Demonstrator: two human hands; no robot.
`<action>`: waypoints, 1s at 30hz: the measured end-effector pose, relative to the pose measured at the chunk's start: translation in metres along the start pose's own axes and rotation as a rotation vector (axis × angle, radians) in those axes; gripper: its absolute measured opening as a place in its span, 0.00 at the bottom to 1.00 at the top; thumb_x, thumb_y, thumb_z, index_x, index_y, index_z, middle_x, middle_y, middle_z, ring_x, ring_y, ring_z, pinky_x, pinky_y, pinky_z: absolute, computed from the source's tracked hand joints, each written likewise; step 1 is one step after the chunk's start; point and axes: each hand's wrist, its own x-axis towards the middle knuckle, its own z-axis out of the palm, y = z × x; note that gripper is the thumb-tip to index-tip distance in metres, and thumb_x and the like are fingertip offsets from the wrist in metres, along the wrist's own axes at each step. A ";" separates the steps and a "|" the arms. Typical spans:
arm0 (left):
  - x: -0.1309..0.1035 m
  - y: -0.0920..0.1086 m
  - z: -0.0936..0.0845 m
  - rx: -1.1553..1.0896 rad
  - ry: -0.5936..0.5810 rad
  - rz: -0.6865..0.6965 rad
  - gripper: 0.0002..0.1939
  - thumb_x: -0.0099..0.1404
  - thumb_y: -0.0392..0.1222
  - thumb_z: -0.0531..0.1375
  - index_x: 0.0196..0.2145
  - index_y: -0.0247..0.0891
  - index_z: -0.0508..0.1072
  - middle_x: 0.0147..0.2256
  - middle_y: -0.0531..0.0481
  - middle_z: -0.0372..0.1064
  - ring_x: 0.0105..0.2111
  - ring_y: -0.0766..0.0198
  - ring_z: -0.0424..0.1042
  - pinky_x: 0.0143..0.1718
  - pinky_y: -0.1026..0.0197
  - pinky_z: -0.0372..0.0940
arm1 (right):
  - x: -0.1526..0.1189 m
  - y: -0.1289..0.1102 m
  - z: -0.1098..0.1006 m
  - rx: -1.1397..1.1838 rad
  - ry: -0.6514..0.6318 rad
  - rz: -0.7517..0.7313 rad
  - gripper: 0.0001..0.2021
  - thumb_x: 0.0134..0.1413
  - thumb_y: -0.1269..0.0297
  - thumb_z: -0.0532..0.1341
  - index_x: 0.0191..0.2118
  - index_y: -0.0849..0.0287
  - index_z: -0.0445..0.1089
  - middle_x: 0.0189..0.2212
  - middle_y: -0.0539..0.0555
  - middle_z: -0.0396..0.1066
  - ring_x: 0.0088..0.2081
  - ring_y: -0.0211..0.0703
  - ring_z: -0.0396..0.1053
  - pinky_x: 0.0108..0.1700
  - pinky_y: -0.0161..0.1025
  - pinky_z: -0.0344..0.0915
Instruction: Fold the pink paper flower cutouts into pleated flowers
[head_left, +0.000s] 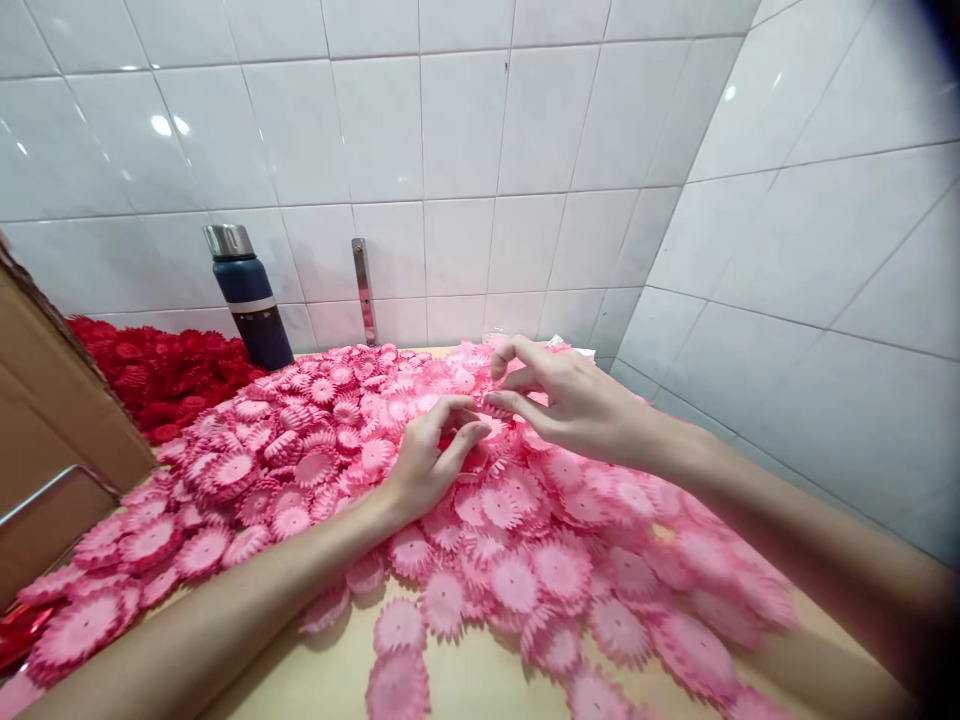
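Note:
Pink fringed petal discs (514,580), many with a small hole in the middle, lie heaped over the table. Above the middle of the heap, my left hand (431,455) has its thumb and forefinger curled round a pink petal disc (480,455), mostly hidden by the fingers and blending with the pile behind. My right hand (559,395) comes in from the right, its thumb and fingers bent in a pinch at the edge of pink petal material, close to the left fingertips. Whether both hands grip the same piece is hard to tell.
A dark blue bottle (255,315) with a steel cap stands at the back left, beside a heap of red petal discs (165,370). A cardboard box (60,430) is at the left edge. A metal strip (364,290) leans against the tiled wall (465,130). Pale tabletop (330,680) shows in front.

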 end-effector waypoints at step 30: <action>-0.031 0.057 -0.052 -0.295 0.439 -0.370 0.11 0.55 0.40 0.67 0.37 0.35 0.76 0.32 0.51 0.74 0.31 0.71 0.71 0.33 0.70 0.67 | 0.042 -0.044 0.057 0.014 0.277 -0.183 0.07 0.61 0.68 0.54 0.31 0.62 0.65 0.34 0.58 0.66 0.36 0.47 0.64 0.39 0.47 0.64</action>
